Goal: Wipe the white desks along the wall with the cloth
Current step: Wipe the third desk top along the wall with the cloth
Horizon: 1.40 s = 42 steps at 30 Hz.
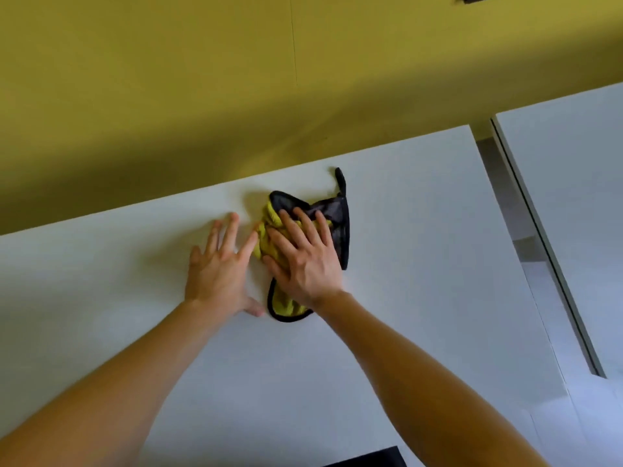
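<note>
Item 1: dark flat object, at the near desk edge, cut off by the frame.
Item 2: white desk, bare forearms reaching across it.
Item 3: left hand, flat on the desk, fingers straight and spread, holding nothing, just beside the cloth.
Item 4: right hand, fingers straight, pressing down on the cloth.
Item 5: cloth, yellow, black-edged, crumpled, near the desk's far edge.
Item 6: second white desk, right, across a gap.
Item 7: yellow wall behind.
</note>
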Available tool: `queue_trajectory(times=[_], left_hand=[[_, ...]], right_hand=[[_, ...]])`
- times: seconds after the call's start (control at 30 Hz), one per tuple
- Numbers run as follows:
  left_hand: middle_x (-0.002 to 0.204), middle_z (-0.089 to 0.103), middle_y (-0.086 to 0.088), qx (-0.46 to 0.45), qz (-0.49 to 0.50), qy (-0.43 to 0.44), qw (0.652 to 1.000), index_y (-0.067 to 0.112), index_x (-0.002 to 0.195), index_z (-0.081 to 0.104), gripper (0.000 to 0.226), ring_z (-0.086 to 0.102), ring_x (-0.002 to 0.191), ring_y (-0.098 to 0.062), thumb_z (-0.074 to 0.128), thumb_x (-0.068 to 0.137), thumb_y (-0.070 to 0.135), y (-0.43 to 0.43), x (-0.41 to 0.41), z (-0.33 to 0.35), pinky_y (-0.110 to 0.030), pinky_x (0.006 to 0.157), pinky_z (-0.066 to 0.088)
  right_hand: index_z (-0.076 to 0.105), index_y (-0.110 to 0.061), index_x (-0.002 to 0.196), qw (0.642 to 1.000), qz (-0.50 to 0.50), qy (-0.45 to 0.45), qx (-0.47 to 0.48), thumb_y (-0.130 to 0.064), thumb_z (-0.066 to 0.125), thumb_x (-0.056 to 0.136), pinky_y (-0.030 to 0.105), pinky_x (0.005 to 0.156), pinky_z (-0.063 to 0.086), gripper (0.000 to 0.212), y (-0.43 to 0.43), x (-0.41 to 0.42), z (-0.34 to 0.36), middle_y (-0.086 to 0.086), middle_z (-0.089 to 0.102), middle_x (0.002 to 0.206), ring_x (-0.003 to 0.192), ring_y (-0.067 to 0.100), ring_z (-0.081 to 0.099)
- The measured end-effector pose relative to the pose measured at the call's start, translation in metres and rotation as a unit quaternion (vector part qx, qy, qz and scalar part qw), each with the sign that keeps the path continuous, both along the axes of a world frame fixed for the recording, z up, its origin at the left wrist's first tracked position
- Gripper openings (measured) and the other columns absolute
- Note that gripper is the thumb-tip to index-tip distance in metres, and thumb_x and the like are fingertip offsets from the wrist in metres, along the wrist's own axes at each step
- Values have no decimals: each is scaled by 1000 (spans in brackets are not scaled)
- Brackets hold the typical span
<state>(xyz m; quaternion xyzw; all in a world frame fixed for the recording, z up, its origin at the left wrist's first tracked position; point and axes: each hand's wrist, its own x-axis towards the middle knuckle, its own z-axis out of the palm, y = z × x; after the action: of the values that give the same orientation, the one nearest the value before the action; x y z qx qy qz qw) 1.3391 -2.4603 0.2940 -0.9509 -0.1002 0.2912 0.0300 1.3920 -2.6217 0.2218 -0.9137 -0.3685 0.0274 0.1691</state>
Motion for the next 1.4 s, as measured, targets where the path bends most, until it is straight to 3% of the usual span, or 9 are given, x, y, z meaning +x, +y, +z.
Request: queue_trajectory(times=[0.1,0.33,0.5,0.6,0.87,0.93,1.03,1.17,1.4], left_hand=[[176,-28,-7,-8,10,9,1000,40,168,-17,170,-8,168,-38,95,47,80,-2,1,0,-62,125,35],[176,-31,-7,-15,30,20,999,40,166,-25,173,-14,167,-36,97,49,74,-3,0,-2,-64,129,27],[175,-34,-5,-16,37,26,999,42,165,-24,169,-18,167,-35,97,51,74,-4,1,0,-64,130,25],[175,-35,-4,-16,38,27,999,43,165,-25,170,-18,167,-34,98,52,73,-5,1,0,-64,130,24],[175,-35,-3,-22,42,15,999,43,163,-30,174,-18,167,-33,98,50,73,-3,-1,-3,-63,131,23],[175,-35,-4,-20,40,15,999,42,164,-30,174,-18,167,-34,98,49,74,-2,-2,-3,-63,130,24],[176,-33,-5,-9,33,18,999,42,165,-24,172,-16,167,-35,97,49,75,-3,0,-1,-63,129,27],[176,-29,-7,-4,30,18,999,39,167,-18,169,-15,167,-37,97,50,75,-6,2,1,-64,129,27],[176,-23,-12,-1,1,24,1000,37,166,-21,171,-5,167,-42,95,47,80,-1,2,-1,-65,123,35]], right_hand=[[64,-27,151,999,11,-31,16,-56,55,108,60,131,21,52,-58,51,-8,7,48,168,159,34,39],[64,-29,149,914,-400,-54,-42,-55,51,105,65,129,20,53,-110,137,-14,10,51,164,155,38,39],[64,-26,150,994,-108,-29,3,-54,53,107,64,131,14,52,28,80,-7,12,51,164,155,42,40],[65,-26,149,999,9,-32,24,-56,52,108,62,131,18,52,11,100,-13,11,53,164,154,40,43],[61,-29,150,916,-396,-50,-41,-58,45,105,65,129,19,55,-141,185,-17,11,50,164,151,40,42],[66,-29,145,927,-369,-60,-21,-54,53,103,65,128,23,51,-89,157,-14,13,56,159,148,41,47],[70,-26,143,989,-139,-58,16,-52,58,104,64,129,20,48,8,98,-15,13,57,158,150,42,46],[65,-28,149,999,22,-27,25,-55,52,108,62,131,18,51,28,85,-8,11,51,166,156,39,40],[56,-34,154,952,-299,-57,-41,-64,44,106,62,131,19,58,-167,184,-18,9,49,164,153,37,39]])
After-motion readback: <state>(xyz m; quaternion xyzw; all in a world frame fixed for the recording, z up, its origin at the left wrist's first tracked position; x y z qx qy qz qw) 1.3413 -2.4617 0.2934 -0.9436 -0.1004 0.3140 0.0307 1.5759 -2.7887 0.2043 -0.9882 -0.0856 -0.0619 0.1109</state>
